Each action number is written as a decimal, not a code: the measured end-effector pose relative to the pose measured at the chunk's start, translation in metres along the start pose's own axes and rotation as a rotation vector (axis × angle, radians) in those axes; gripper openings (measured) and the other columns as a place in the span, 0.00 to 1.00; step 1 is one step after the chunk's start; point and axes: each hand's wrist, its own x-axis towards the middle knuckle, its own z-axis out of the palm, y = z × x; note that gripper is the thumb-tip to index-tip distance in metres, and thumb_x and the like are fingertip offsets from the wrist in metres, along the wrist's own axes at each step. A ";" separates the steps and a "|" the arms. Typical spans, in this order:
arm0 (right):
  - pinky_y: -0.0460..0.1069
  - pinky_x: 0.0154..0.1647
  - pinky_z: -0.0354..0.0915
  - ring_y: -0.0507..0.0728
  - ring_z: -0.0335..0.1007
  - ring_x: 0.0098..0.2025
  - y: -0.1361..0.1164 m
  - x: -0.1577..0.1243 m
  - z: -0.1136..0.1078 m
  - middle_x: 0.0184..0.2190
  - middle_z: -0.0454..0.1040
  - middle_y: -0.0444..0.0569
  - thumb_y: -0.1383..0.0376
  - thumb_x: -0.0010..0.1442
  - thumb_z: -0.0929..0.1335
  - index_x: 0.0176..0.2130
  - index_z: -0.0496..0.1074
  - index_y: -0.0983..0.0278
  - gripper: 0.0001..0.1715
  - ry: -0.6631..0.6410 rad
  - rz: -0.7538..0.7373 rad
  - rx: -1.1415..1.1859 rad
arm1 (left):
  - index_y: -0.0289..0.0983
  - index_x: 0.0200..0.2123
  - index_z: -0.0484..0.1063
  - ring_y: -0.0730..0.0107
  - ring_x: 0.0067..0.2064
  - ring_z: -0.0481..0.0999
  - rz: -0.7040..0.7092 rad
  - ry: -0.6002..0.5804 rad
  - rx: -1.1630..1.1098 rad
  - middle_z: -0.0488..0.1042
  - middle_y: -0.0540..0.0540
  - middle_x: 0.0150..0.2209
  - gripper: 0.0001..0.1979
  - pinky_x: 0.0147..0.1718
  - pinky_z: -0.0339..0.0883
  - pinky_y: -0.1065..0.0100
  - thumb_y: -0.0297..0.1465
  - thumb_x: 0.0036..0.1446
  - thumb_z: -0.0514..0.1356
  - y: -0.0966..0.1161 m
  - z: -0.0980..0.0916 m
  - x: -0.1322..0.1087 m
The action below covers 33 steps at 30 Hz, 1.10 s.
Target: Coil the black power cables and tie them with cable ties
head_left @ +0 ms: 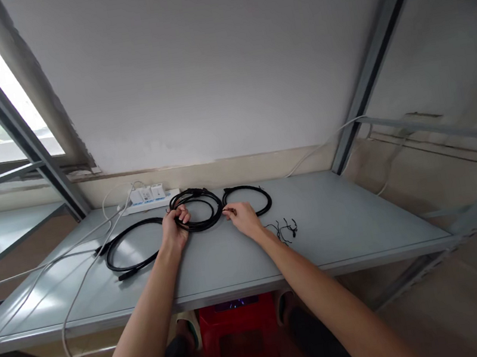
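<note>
Below our forearms sits a red stool (238,323). At frame centre our left hand (174,228) closes its grip around the middle cable coil (196,209) on the worktop (341,228); our right hand (242,217) pinches its right edge. Loosening either grip could let the loops spring open and snag the right coil (247,199).

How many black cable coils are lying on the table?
3: left coil lies free; middle coil is gripped by the left hand; right coil is touched by the right hand.

white power strip (150,197), twist ties (283,230), red stool (239,330), grey table (355,226)
</note>
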 end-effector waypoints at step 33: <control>0.41 0.13 0.37 0.44 0.51 0.16 -0.017 0.000 -0.009 0.23 0.68 0.43 0.51 0.71 0.65 0.34 0.71 0.65 0.22 -0.316 0.425 0.820 | 0.38 0.37 0.67 0.80 0.19 0.50 0.035 -0.072 0.018 0.63 0.52 0.26 0.17 0.14 0.42 0.77 0.16 0.44 0.55 0.005 -0.008 -0.008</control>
